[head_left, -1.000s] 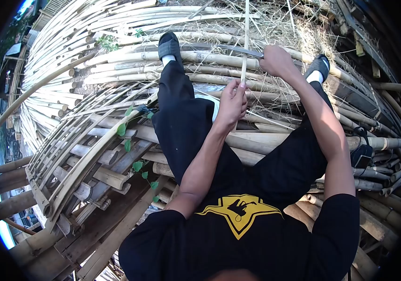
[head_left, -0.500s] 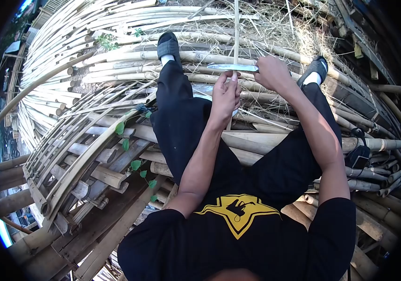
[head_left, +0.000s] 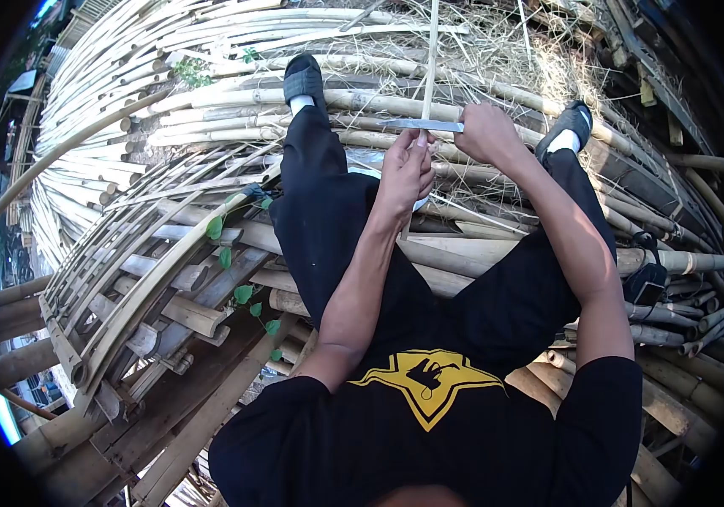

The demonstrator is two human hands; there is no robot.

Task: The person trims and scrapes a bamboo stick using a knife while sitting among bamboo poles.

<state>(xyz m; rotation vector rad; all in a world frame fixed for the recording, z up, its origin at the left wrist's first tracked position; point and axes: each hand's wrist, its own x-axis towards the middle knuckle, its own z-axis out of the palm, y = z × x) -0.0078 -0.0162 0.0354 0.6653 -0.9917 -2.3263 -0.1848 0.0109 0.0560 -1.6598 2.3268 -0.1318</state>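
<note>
My left hand (head_left: 406,173) is closed round a long, narrow bamboo strip (head_left: 430,72), its thumb pressed along the near part. The strip runs away from me past the top edge, and its lower end shows below the hand. A knife (head_left: 425,124) lies crosswise over the strip just beyond my left fingertips, its blade pointing left. My right hand (head_left: 489,135) is wrapped round the knife's handle, which the fingers hide. Whether the blade cuts into the strip or only rests on it, I cannot tell.
Bamboo poles (head_left: 362,101) lie under and beyond my feet, with shavings (head_left: 480,68) scattered over them. A slatted bamboo frame (head_left: 185,279) stands at the left, a leafy vine (head_left: 244,294) beside it. A black pouch (head_left: 647,279) sits on poles at the right.
The strip's far end has tilted slightly to the right and its lower end to the left. The knife has turned a little, and my right hand has shifted slightly left.
</note>
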